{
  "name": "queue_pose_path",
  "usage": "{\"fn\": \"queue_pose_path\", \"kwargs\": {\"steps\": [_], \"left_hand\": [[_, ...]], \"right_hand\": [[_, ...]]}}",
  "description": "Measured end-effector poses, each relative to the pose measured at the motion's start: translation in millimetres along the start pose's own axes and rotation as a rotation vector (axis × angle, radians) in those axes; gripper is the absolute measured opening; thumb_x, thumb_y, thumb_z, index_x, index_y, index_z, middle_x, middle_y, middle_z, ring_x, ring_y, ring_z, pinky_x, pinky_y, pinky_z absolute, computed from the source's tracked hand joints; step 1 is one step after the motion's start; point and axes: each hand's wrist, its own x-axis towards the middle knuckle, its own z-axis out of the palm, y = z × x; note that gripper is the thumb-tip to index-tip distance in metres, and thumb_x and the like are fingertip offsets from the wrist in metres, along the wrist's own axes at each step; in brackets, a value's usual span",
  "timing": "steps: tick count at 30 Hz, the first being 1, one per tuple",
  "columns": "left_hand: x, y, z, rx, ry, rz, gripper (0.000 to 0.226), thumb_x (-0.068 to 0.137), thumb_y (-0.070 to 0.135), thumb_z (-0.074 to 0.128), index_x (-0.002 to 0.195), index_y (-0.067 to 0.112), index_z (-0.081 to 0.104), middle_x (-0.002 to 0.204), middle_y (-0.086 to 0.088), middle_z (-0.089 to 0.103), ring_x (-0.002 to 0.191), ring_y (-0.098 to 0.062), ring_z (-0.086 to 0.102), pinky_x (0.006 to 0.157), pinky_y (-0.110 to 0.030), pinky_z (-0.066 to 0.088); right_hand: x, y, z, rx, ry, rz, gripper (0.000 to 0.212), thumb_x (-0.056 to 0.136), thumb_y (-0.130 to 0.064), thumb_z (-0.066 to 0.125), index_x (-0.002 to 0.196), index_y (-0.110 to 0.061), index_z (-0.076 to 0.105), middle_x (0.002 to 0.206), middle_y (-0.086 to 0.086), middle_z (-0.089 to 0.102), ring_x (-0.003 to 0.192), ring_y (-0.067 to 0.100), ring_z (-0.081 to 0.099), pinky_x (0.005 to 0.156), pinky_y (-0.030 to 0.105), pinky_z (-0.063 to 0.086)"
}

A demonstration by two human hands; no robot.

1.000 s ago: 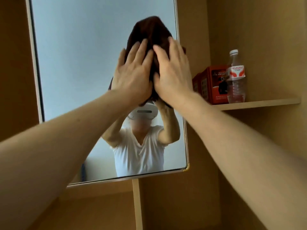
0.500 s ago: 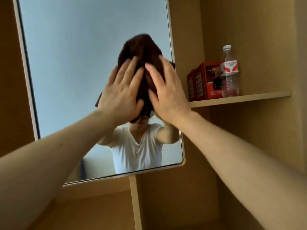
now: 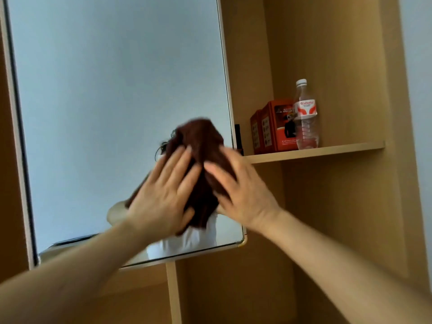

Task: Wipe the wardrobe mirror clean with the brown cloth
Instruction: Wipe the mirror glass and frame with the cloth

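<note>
The wardrobe mirror (image 3: 105, 101) fills the left and centre of the view in a pale metal frame. A bunched brown cloth (image 3: 198, 146) lies flat against the glass near the mirror's right edge, in its lower half. My left hand (image 3: 163, 197) presses on the cloth's left side with straight, spread fingers. My right hand (image 3: 238, 192) presses on its right side the same way. Both hands are motion-blurred. The cloth's lower part is hidden behind my hands.
To the right, a wooden shelf (image 3: 339, 148) carries a red box (image 3: 273, 127) and a clear plastic water bottle (image 3: 306, 118). Wooden wardrobe panels (image 3: 339, 54) surround the mirror. A vertical wooden divider (image 3: 174, 293) runs below the mirror's bottom edge.
Both hands have slid the brown cloth down the mirror, from the upper part toward the lower right corner. The fingers stay flat on it.
</note>
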Motion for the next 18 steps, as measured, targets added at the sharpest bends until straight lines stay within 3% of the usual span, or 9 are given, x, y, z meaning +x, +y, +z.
{"fn": "queue_pose_path", "kwargs": {"steps": [3, 8, 12, 15, 18], "left_hand": [[56, -37, -25, 0.029, 0.060, -0.129, 0.070, 0.078, 0.031, 0.044, 0.138, -0.003, 0.042, 0.148, -0.031, 0.030, 0.136, -0.047, 0.031, 0.110, -0.057, 0.027], [87, -49, -36, 0.014, 0.075, -0.276, 0.072, 0.081, 0.022, 0.054, 0.147, 0.007, 0.029, 0.157, -0.020, 0.018, 0.144, -0.036, 0.016, 0.117, -0.050, 0.014], [5, -6, -11, 0.010, 0.032, -0.076, 0.080, 0.061, 0.024, 0.061, 0.136, -0.002, 0.046, 0.147, -0.029, 0.033, 0.138, -0.045, 0.028, 0.110, -0.059, 0.027], [-65, 20, 7, 0.056, -0.113, 0.109, 0.085, 0.061, 0.033, 0.052, 0.140, 0.004, 0.041, 0.147, -0.025, 0.035, 0.142, -0.039, 0.021, 0.113, -0.056, 0.018], [-71, 9, 8, 0.059, -0.146, 0.192, 0.084, 0.064, 0.034, 0.053, 0.142, 0.006, 0.037, 0.146, -0.025, 0.037, 0.141, -0.040, 0.025, 0.113, -0.055, 0.019]], "right_hand": [[73, 19, -25, 0.055, 0.063, 0.114, 0.056, 0.085, -0.015, 0.061, 0.138, -0.010, 0.043, 0.143, 0.027, 0.034, 0.131, 0.042, 0.036, 0.110, 0.049, 0.032], [117, 15, -29, 0.079, 0.118, 0.240, 0.059, 0.083, -0.013, 0.057, 0.139, -0.015, 0.040, 0.148, 0.017, 0.028, 0.135, 0.034, 0.031, 0.111, 0.044, 0.030], [7, -37, 13, 0.067, 0.130, 0.270, 0.060, 0.086, -0.015, 0.053, 0.143, -0.016, 0.033, 0.151, 0.021, 0.021, 0.141, 0.035, 0.020, 0.114, 0.049, 0.024], [-78, -63, 35, 0.050, -0.010, 0.126, 0.061, 0.087, -0.026, 0.051, 0.143, -0.023, 0.027, 0.149, 0.018, 0.020, 0.141, 0.031, 0.019, 0.111, 0.050, 0.028], [-77, -44, 31, 0.037, -0.069, -0.028, 0.060, 0.085, -0.029, 0.054, 0.139, -0.025, 0.029, 0.143, 0.018, 0.025, 0.135, 0.031, 0.030, 0.108, 0.047, 0.034]]}}
